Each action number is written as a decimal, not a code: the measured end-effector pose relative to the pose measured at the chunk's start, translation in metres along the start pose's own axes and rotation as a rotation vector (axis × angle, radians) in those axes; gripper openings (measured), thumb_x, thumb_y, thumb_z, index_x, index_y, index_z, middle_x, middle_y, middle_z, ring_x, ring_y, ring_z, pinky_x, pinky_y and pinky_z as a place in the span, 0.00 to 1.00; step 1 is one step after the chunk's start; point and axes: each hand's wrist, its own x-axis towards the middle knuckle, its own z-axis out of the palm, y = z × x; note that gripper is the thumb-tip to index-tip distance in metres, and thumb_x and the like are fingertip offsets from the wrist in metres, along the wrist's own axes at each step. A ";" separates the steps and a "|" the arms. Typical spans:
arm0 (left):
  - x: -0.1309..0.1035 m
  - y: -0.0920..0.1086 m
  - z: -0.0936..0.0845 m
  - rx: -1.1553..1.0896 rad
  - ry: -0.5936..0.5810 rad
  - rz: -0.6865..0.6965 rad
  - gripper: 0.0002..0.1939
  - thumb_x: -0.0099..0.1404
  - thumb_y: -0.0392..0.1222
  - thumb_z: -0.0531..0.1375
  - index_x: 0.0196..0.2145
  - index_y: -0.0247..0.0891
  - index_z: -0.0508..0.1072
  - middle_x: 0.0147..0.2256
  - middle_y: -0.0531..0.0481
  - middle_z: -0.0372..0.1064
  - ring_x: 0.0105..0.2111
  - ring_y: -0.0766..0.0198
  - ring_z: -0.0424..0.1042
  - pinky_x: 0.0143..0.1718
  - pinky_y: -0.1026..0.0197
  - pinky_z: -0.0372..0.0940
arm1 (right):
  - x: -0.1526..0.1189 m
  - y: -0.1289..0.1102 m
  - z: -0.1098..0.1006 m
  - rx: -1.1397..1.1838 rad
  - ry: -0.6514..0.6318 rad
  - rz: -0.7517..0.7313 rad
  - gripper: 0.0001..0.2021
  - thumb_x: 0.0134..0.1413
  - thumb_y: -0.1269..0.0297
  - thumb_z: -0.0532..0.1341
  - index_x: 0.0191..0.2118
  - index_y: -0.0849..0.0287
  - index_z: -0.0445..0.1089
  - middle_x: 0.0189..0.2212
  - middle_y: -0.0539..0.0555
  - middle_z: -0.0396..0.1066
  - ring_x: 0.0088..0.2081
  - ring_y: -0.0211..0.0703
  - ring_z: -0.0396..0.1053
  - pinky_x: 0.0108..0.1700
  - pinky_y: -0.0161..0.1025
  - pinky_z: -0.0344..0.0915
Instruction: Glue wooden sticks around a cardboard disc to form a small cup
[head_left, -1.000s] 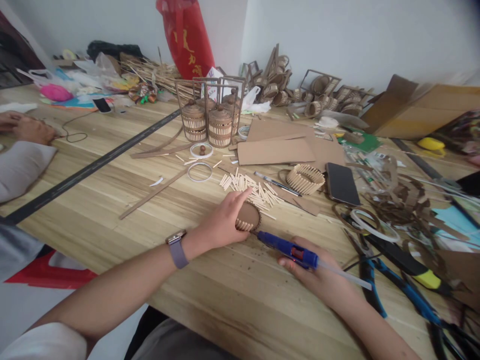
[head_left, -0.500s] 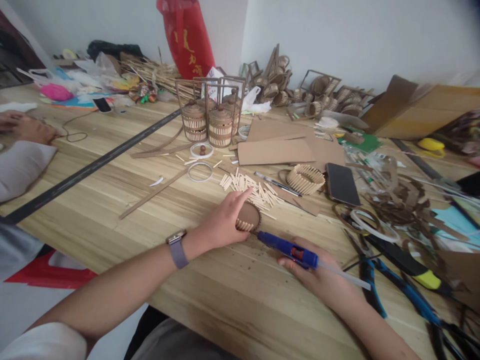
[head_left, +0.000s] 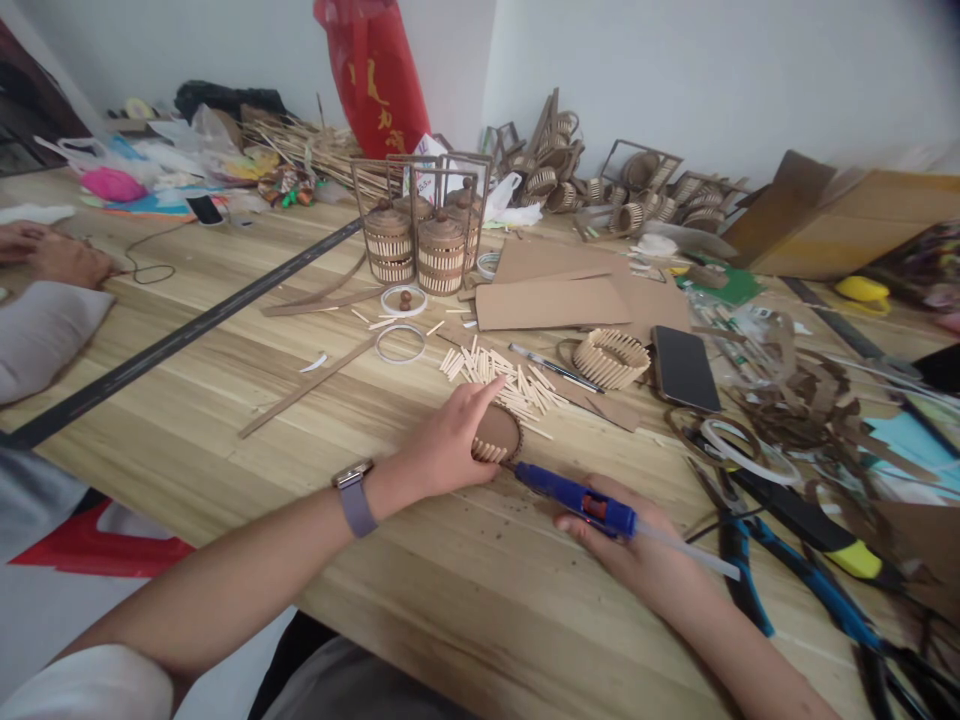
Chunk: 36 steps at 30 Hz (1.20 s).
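Note:
My left hand [head_left: 450, 440], with a watch on its wrist, grips the left side of a round brown cardboard base [head_left: 501, 432]. Short pale sticks stand along the near edge of that base. My right hand [head_left: 634, 535] is wrapped round a blue glue gun [head_left: 574, 497] with a clear glue stick out of its back. The gun's tip is at the near right rim of the base. Just behind the base lies a loose pile of short wooden sticks [head_left: 499, 380]. A ring of upright sticks [head_left: 611, 358] sits further right.
Lidded stick baskets [head_left: 440, 255] in frames stand behind, beside cardboard sheets [head_left: 555, 303]. A phone [head_left: 685, 368], pliers [head_left: 810, 580] and cardboard strips lie at right. Another person's hands [head_left: 64, 258] rest at far left, beyond a long black strip [head_left: 187, 335].

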 end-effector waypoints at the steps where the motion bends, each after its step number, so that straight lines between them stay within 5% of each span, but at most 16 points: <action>1: 0.000 0.000 0.000 0.002 0.000 -0.003 0.52 0.50 0.33 0.65 0.65 0.45 0.41 0.61 0.41 0.49 0.61 0.48 0.53 0.60 0.47 0.56 | 0.000 0.001 0.000 0.000 -0.004 -0.002 0.14 0.53 0.51 0.59 0.25 0.55 0.63 0.21 0.51 0.68 0.24 0.42 0.69 0.25 0.36 0.64; 8: 0.000 0.000 0.000 -0.006 -0.002 -0.003 0.52 0.50 0.33 0.66 0.65 0.45 0.42 0.61 0.41 0.50 0.60 0.47 0.53 0.59 0.46 0.56 | 0.000 0.001 0.003 0.027 0.031 0.017 0.14 0.51 0.50 0.60 0.26 0.54 0.64 0.22 0.51 0.69 0.25 0.44 0.70 0.27 0.37 0.65; 14: 0.000 -0.001 -0.002 -0.004 -0.027 -0.019 0.53 0.50 0.35 0.67 0.65 0.47 0.40 0.60 0.41 0.50 0.60 0.46 0.53 0.57 0.44 0.58 | 0.001 0.009 -0.006 0.148 0.035 0.238 0.17 0.49 0.45 0.58 0.29 0.56 0.68 0.25 0.55 0.72 0.30 0.49 0.72 0.32 0.42 0.68; 20: 0.000 0.000 -0.003 0.016 -0.029 0.007 0.52 0.51 0.33 0.66 0.65 0.45 0.40 0.59 0.41 0.52 0.60 0.49 0.53 0.59 0.47 0.56 | 0.001 0.015 -0.033 0.580 -0.522 0.383 0.26 0.47 0.37 0.58 0.30 0.60 0.67 0.27 0.54 0.71 0.26 0.40 0.68 0.28 0.37 0.67; 23: 0.000 0.000 -0.003 0.013 -0.028 0.012 0.52 0.50 0.34 0.67 0.65 0.45 0.41 0.59 0.42 0.52 0.60 0.49 0.53 0.59 0.48 0.56 | 0.001 0.016 -0.038 0.537 -0.601 0.387 0.26 0.49 0.37 0.57 0.30 0.60 0.67 0.26 0.54 0.71 0.26 0.39 0.68 0.28 0.36 0.66; 28: 0.000 -0.002 -0.001 -0.001 -0.027 0.011 0.53 0.50 0.35 0.67 0.65 0.47 0.40 0.58 0.42 0.52 0.59 0.48 0.53 0.59 0.46 0.55 | 0.005 0.014 -0.043 0.090 -0.500 0.289 0.24 0.55 0.41 0.53 0.27 0.58 0.69 0.23 0.52 0.71 0.25 0.41 0.67 0.27 0.36 0.61; 32: 0.001 -0.002 -0.002 -0.007 -0.034 0.020 0.53 0.51 0.35 0.67 0.65 0.47 0.40 0.58 0.42 0.52 0.60 0.48 0.52 0.59 0.45 0.55 | 0.016 0.010 -0.048 -0.278 -0.296 0.286 0.18 0.54 0.48 0.55 0.23 0.57 0.69 0.21 0.54 0.71 0.22 0.43 0.66 0.24 0.37 0.57; 36: 0.001 -0.001 -0.002 -0.021 -0.039 0.015 0.52 0.51 0.34 0.67 0.65 0.47 0.41 0.58 0.42 0.52 0.60 0.48 0.53 0.59 0.45 0.55 | 0.040 0.000 -0.042 -0.345 -0.112 0.094 0.07 0.53 0.63 0.55 0.27 0.56 0.65 0.23 0.52 0.70 0.25 0.42 0.66 0.27 0.36 0.57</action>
